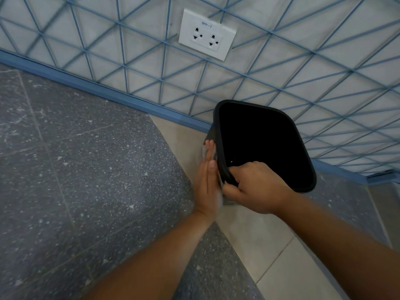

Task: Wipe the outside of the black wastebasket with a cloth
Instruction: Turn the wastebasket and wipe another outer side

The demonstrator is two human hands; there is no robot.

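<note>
right hand [255, 187] gripping wastebasket [266, 146] rim, left hand [208, 180] flat, cloth [203, 151] mostly hidden

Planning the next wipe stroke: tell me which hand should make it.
Left. The left hand lies flat with the cloth pressed against the wastebasket side, while the right hand grips the rim, steadying it.
</note>
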